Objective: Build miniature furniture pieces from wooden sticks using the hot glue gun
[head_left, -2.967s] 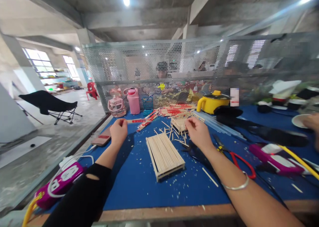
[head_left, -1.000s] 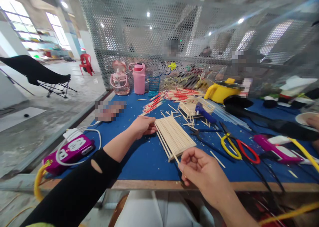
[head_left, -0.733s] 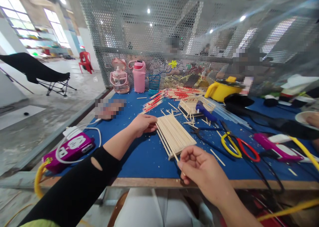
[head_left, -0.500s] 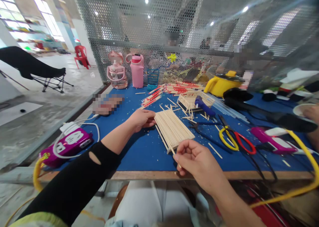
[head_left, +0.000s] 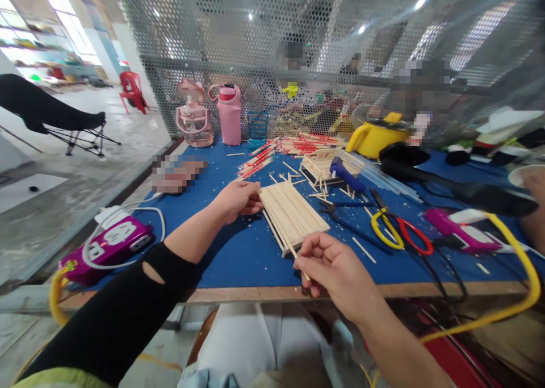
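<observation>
A small box-like frame of pale wooden sticks, its top covered by a row of sticks side by side, is in front of me above the blue mat. My left hand is closed on its far left corner, thumb on top and fingers curled beneath. At the near edge, my right hand pinches a thin wooden stick between thumb and fingers. The stick's far end meets the frame's near left part; whether it is fixed there I cannot tell. Beyond lies another stick structure with a blue-handled tool against it.
Pliers, scissors and a purple power strip with cords lie right; another strip lies left. Red-marked stick bundles, a pink bottle and a yellow pot stand behind. Another person's hand is at far right.
The whole view has shifted a little, so things sit slightly further left and higher. Both hands keep their holds, and the stick stays at nearly the same spot on the frame.
</observation>
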{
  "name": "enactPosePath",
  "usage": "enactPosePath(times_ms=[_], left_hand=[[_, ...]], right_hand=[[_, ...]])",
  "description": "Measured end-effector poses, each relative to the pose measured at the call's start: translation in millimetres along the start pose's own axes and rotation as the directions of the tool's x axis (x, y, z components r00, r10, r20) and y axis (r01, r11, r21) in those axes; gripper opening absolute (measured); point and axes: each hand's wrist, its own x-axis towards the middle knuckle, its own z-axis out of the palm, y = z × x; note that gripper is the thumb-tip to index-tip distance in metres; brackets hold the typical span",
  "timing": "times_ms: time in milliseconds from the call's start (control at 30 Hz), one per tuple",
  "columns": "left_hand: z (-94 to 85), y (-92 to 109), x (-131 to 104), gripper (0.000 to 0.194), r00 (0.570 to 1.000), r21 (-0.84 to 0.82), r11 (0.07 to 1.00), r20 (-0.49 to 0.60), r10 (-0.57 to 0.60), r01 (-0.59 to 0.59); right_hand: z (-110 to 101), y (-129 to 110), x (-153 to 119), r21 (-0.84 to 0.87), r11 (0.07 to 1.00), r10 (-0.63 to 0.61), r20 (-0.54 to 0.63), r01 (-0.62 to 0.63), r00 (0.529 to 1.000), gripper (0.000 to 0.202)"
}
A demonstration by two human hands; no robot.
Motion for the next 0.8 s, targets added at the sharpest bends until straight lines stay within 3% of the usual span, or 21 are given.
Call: enactPosePath(times_ms=[100, 200, 333, 433, 533, 600, 667, 733, 800], left_hand=[[5.3, 0.1, -11.9, 0.036, 0.996, 0.004, 0.999, -0.08, 0.046, -0.046], [9.7, -3.0, -24.2, 0.051, 0.985, -0.007, 0.996, -0.152, 0.082, -0.084], [14.6, -8.3, -36.0, 0.022, 0.997, -0.068, 0.995, -0.005, -0.08, 0.079], [18.2, -10.0, -37.5, 0.011, 0.973, -0.057, 0.978, 0.128, -0.19, 0.199], [17.9, -7.1, -30.8, 0.009, 0.967, 0.01, 0.976, 0.129, -0.218, 0.219], [14.1, -1.7, -22.7, 0.01, 0.977, 0.057, 0.984, 0.119, -0.175, 0.169], [9.0, 5.6, -13.7, 0.013, 0.984, 0.09, 0.992, 0.149, -0.101, 0.088], [5.2, 12.4, -6.2, 0.016, 0.981, 0.1, 0.995, 0.191, -0.02, 0.001], [4.0, 15.7, -2.4, 0.022, 0.979, 0.107, 0.992, 0.199, 0.044, -0.066]], right_hand=[[-19.0, 0.2, -3.1, 0.038, 0.989, -0.141, -0.067, 0.143, 0.988, 0.023], [-52.1, -0.4, 2.0, -0.108, 0.968, -0.246, -0.199, 0.229, 0.948, 0.025], [-92.4, 0.1, 25.7, -0.479, 0.87, -0.27, -0.258, 0.12, 0.928, 0.02], [-102.0, -5.1, 46.3, -0.747, 0.656, -0.304, -0.132, 0.107, 0.943, 0.011], [-95.8, -23.0, 62.2, -0.924, 0.34, -0.365, 0.039, 0.172, 0.93, 0.011], [-87.9, -38.2, 71.5, -0.956, 0.23, -0.438, 0.065, 0.182, 0.897, 0.018], [-79.7, -49.0, 81.8, -0.927, 0.317, -0.477, 0.026, 0.199, 0.879, 0.025], [-72.5, -50.7, 93.3, -0.815, 0.523, -0.423, 0.007, 0.25, 0.906, 0.032], [-67.2, -43.3, 104.4, -0.625, 0.722, -0.332, 0.062, 0.296, 0.941, 0.033]])
